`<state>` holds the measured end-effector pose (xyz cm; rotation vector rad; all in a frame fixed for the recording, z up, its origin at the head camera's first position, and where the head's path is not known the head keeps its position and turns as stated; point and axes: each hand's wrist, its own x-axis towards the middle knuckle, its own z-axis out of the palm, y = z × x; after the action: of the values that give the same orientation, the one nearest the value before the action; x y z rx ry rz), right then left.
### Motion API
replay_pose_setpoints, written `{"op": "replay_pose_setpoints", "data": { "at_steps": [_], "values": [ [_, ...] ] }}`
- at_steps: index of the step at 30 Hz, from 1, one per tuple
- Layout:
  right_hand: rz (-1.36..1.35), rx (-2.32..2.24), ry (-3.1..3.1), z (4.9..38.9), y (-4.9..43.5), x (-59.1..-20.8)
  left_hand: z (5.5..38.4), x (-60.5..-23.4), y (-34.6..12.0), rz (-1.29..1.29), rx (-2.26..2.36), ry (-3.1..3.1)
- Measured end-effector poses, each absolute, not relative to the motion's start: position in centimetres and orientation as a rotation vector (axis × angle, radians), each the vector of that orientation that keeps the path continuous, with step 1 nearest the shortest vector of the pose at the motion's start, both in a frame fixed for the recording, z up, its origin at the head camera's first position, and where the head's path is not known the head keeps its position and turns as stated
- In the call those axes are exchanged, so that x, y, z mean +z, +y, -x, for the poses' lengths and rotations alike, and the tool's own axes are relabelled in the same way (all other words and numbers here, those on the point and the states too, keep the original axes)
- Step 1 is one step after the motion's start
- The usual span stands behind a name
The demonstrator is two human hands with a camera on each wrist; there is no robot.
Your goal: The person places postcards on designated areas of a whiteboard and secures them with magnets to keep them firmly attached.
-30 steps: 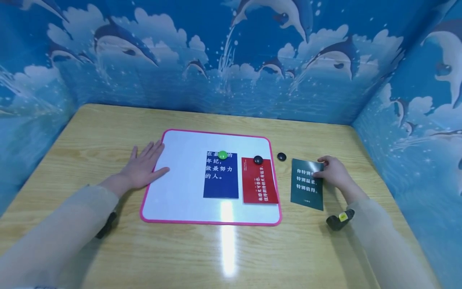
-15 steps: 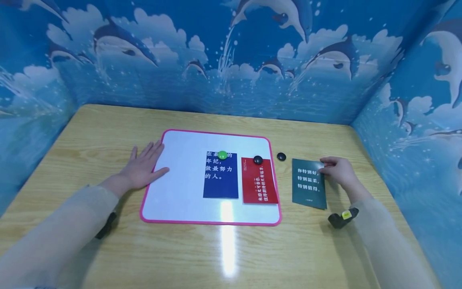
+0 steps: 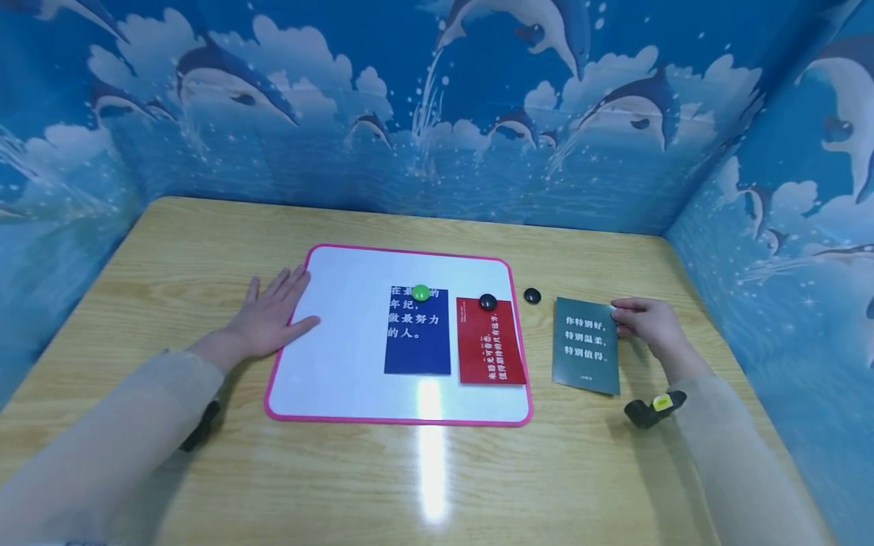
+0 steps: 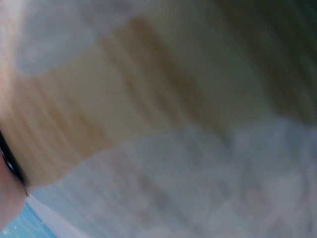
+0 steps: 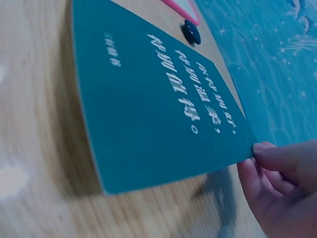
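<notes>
My right hand (image 3: 649, 324) pinches the upper right corner of a dark green card (image 3: 585, 356) with white Chinese writing. In the right wrist view the green card (image 5: 143, 114) is tilted, with a shadow on the table under its raised edge. My left hand (image 3: 268, 315) lies flat with spread fingers on the left edge of a pink-rimmed whiteboard (image 3: 341, 341). On the board are a blue card (image 3: 418, 353) under a green round magnet (image 3: 420, 293) and a red card (image 3: 478, 341) under a black round magnet (image 3: 488, 302). The left wrist view is blurred and hides the left hand's work.
A loose black magnet (image 3: 532, 296) lies on the wooden table (image 3: 307, 485), between the whiteboard and the green card. Dolphin-patterned blue cloth (image 3: 437, 174) hangs behind the table and along its sides.
My right hand has shifted slightly right and pulled back from the card's face to its corner. The green card has moved a little right and been lifted. The left hand has stayed still.
</notes>
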<state>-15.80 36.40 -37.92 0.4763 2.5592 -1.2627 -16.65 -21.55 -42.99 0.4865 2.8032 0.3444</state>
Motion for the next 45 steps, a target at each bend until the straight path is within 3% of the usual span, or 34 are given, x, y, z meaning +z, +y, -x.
{"op": "replay_pose_setpoints", "data": {
  "at_steps": [19,45],
  "values": [
    [-0.514,-1.663,2.257,15.7,37.5,-37.3,16.6,-42.8,-21.6,-0.49,0.334,2.792],
    [-0.496,-1.941,2.006,16.7,32.9,-35.4,16.6,-43.0,-21.7,-0.497,0.36,2.799]
  ]
}}
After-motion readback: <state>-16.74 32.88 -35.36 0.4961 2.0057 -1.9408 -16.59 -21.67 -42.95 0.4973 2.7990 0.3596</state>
